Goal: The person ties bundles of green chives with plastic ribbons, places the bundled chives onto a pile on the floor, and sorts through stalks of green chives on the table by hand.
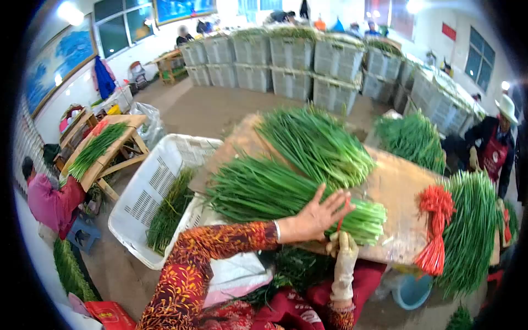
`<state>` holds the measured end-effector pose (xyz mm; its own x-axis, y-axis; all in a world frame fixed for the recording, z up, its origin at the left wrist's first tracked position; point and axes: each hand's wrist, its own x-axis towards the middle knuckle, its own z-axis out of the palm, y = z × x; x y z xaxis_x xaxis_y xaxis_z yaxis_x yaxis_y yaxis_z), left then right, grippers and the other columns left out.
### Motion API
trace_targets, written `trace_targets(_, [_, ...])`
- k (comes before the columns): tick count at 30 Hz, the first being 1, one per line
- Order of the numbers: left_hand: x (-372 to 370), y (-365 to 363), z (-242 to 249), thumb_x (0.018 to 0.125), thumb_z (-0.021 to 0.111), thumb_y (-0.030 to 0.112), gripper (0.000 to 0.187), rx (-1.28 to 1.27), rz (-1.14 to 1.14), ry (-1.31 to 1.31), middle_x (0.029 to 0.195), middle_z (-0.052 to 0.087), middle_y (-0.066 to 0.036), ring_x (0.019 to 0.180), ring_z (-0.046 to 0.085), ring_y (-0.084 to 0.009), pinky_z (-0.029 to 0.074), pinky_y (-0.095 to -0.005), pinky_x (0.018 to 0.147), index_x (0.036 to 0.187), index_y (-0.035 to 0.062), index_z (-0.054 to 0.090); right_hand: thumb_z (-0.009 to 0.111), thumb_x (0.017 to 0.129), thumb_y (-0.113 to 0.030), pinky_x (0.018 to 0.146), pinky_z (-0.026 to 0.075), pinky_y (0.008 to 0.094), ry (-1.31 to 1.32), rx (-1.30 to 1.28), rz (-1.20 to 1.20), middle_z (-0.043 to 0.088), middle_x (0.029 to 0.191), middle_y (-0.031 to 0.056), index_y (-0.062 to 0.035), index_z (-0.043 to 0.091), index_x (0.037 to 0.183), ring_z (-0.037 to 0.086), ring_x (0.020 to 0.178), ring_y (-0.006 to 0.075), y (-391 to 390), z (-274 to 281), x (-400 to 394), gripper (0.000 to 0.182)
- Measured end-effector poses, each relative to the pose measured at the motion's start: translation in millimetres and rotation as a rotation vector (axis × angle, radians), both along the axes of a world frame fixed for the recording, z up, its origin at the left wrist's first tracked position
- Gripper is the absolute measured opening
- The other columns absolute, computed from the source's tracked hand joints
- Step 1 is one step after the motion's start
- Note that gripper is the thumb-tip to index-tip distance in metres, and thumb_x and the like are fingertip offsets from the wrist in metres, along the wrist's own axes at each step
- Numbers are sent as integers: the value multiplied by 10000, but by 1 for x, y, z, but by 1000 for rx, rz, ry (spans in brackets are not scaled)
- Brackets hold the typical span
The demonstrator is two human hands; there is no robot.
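Note:
A bundle of garlic chives [264, 190] lies on the wooden board [396, 176], its pale cut ends pointing right. My bare left hand [316, 217] rests on top of that bundle near the pale stems, fingers spread. A thin red tie [340, 224] passes around the stems beside it. My right hand [344, 256], in a whitish glove, is closed at the near side of the bundle and pinches the lower end of the tie; its fingertips are partly hidden. Behind lies a second pile of chives [319, 146].
A hank of red ties [437, 225] hangs over the board's near edge, beside more chives [470, 231]. At left stands a white basket [140, 206]; below right, a blue bucket [412, 291]. Stacked crates [291, 58] line the back. Co-workers are at left [52, 201] and right [495, 143].

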<state>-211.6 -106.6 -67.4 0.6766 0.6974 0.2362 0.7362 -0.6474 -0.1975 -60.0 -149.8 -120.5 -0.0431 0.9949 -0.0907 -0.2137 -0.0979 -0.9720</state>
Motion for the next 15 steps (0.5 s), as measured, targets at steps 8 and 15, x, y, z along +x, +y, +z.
trace_targets(8, [18,27,-11,628,677,241,912,44,61,-161,1315,313,-228,1219,326,-363,226,-597,952,1356,32,167,477,906,-255,460,286,208,-123,317,-69,423,583,-39,-49,497,691,351,525,52,20,4,-1,298])
trace_targets(15, [28,49,-6,469,769,458,1121,-275,85,-162,1274,352,-233,1192,350,-369,278,-544,944,1345,54,198,467,895,-192,454,304,245,-436,502,-203,397,542,-20,-18,475,645,335,520,62,6,12,-6,305])
